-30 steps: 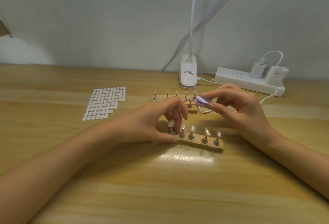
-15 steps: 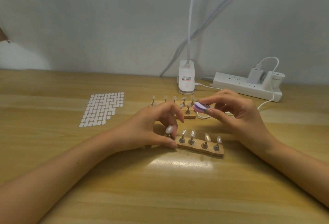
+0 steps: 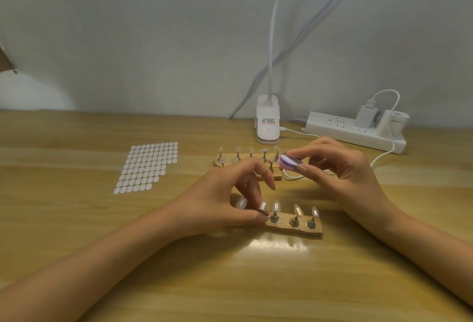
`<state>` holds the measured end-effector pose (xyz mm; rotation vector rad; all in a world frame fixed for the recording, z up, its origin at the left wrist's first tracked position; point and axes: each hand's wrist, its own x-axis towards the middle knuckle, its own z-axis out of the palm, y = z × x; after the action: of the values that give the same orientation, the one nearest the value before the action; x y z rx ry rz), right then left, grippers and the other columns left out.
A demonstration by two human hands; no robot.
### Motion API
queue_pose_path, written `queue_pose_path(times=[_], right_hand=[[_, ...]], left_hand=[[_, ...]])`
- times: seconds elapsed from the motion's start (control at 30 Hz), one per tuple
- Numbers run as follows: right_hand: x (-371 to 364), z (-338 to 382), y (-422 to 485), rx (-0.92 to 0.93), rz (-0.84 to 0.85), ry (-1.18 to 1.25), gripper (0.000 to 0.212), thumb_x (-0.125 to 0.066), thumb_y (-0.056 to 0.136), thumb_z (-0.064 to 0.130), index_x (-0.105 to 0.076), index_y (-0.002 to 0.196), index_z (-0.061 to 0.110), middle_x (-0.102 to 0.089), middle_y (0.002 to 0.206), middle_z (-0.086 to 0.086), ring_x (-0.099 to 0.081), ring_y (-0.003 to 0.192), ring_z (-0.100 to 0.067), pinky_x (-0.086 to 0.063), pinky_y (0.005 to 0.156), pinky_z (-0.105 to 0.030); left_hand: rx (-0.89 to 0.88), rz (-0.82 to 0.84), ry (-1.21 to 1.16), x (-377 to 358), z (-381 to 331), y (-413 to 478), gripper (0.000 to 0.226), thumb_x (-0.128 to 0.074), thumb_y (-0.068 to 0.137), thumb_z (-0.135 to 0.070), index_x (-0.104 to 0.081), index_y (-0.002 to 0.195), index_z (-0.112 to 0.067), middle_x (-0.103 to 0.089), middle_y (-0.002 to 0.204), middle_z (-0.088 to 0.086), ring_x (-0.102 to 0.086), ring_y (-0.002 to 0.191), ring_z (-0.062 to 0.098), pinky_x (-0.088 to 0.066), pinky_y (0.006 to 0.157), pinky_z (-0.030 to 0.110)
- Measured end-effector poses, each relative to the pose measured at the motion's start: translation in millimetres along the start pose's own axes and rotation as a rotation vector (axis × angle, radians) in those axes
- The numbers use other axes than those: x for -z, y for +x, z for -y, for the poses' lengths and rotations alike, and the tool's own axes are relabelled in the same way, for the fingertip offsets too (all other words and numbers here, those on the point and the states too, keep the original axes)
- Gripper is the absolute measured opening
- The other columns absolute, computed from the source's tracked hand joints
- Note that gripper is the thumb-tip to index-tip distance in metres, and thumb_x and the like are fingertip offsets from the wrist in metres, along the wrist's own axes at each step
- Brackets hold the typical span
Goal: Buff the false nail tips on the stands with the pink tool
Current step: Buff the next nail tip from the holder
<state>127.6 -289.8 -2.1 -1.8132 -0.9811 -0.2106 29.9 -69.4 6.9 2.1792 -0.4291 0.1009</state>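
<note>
My left hand [image 3: 225, 201] grips the left end of the near stand [image 3: 294, 229], a low wooden strip lying across the table [image 3: 230, 283] in front of me. The thumb lies along its near edge and the curled fingers come down behind the second post from the left. Whether they pinch that post itself I cannot tell. Five nail tips [image 3: 298, 210] stand on small metal posts along this strip. The leftmost shows between my fingers and the three on the right stand free.

My right hand [image 3: 340, 173] pinches the pink tool [image 3: 290, 163], a small pink and purple block, between the thumb and the first fingers. It is held in the air, farther off than the near stand, and touches none of its tips. In the view it sits over the right end of the far stand [image 3: 218, 162], which carries more tips and is partly hidden by both hands.

To the left a sheet of white stickers [image 3: 147, 168] lies flat. Against the wall at the far edge are a white lamp clamp [image 3: 267, 124] and, to its right, a power strip [image 3: 353, 133] with a charger [image 3: 364, 116] plugged in. A white cable [image 3: 384, 157] runs from the charger down onto the table behind my right hand.
</note>
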Motion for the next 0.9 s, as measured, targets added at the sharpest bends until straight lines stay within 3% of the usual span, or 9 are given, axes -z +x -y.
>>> queue_pose_path(times=[0.1, 0.2, 0.3, 0.37, 0.5, 0.6, 0.77, 0.9], right_hand=[[0, 1, 0, -0.010, -0.002, 0.005, 0.025, -0.067, 0.083, 0.033, -0.075, 0.105, 0.027, -0.070, 0.101, 0.004, -0.063, 0.085, -0.017, -0.054, 0.070, -0.027], [0, 2, 1, -0.022, -0.003, 0.011, 0.026, -0.066, 0.082, 0.037, -0.074, 0.105, 0.030, -0.070, 0.101, 0.005, -0.063, 0.086, -0.017, -0.054, 0.071, -0.025], [0, 2, 0, -0.033, -0.011, 0.035, 0.025, -0.067, 0.082, 0.037, -0.075, 0.104, 0.030, -0.070, 0.100, 0.007, -0.063, 0.086, -0.018, -0.054, 0.071, -0.023], [1, 1, 0, -0.051, -0.024, 0.056, 0.024, -0.067, 0.083, 0.036, -0.076, 0.104, 0.031, -0.071, 0.101, 0.008, -0.064, 0.087, -0.017, -0.054, 0.072, -0.024], [1, 0, 1, -0.091, -0.076, 0.089, 0.037, -0.067, 0.079, 0.044, -0.070, 0.114, 0.033, -0.072, 0.099, 0.011, -0.066, 0.091, -0.016, -0.056, 0.076, -0.027], [0, 1, 3, -0.078, -0.064, 0.082, 0.036, -0.067, 0.078, 0.043, -0.071, 0.112, 0.032, -0.071, 0.100, 0.012, -0.065, 0.092, -0.016, -0.057, 0.075, -0.026], [-7, 2, 6, -0.021, -0.031, 0.068, 0.027, -0.069, 0.083, 0.029, -0.074, 0.107, 0.020, -0.070, 0.106, 0.002, -0.064, 0.095, -0.019, -0.058, 0.080, -0.037], [-14, 5, 5, 0.069, -0.003, 0.070, 0.027, -0.068, 0.085, 0.031, -0.073, 0.109, 0.021, -0.068, 0.106, 0.001, -0.064, 0.092, -0.021, -0.057, 0.076, -0.027]], left_hand=[[-0.030, 0.040, 0.040, 1, -3, -2, 0.040, -0.081, 0.084, -0.013, -0.059, 0.113, -0.030, -0.069, 0.086, -0.006, -0.062, 0.077, -0.005, -0.042, 0.064, 0.003], [-0.108, 0.037, 0.176, 0, -6, -3, 0.042, -0.079, 0.085, -0.014, -0.056, 0.113, -0.034, -0.066, 0.088, -0.009, -0.060, 0.087, -0.008, -0.037, 0.081, 0.000], [-0.199, 0.001, 0.308, -1, -6, -4, 0.051, -0.081, 0.084, -0.014, -0.050, 0.112, -0.044, -0.065, 0.095, -0.013, -0.057, 0.105, -0.002, -0.035, 0.101, 0.011], [-0.259, -0.035, 0.318, 0, -5, -5, 0.051, -0.081, 0.082, -0.014, -0.050, 0.110, -0.042, -0.066, 0.094, -0.015, -0.057, 0.107, 0.000, -0.035, 0.105, 0.019], [-0.250, -0.141, -0.065, 10, -8, -6, 0.036, -0.078, 0.083, -0.019, -0.053, 0.106, -0.029, -0.069, 0.086, -0.012, -0.071, 0.100, 0.016, -0.047, 0.105, 0.030], [-0.144, -0.319, -0.295, 14, -5, -1, 0.042, -0.085, 0.077, -0.025, -0.053, 0.103, -0.028, -0.070, 0.081, -0.004, -0.075, 0.089, 0.021, -0.060, 0.087, 0.033], [0.045, -0.385, -0.334, -1, 2, 9, 0.052, -0.083, 0.064, -0.031, -0.056, 0.108, -0.025, -0.076, 0.085, 0.000, -0.074, 0.082, 0.014, -0.059, 0.081, 0.027], [0.049, -0.395, -0.271, -6, 4, 13, 0.050, -0.083, 0.070, -0.023, -0.056, 0.112, -0.025, -0.078, 0.085, 0.000, -0.076, 0.083, 0.013, -0.060, 0.081, 0.027]])
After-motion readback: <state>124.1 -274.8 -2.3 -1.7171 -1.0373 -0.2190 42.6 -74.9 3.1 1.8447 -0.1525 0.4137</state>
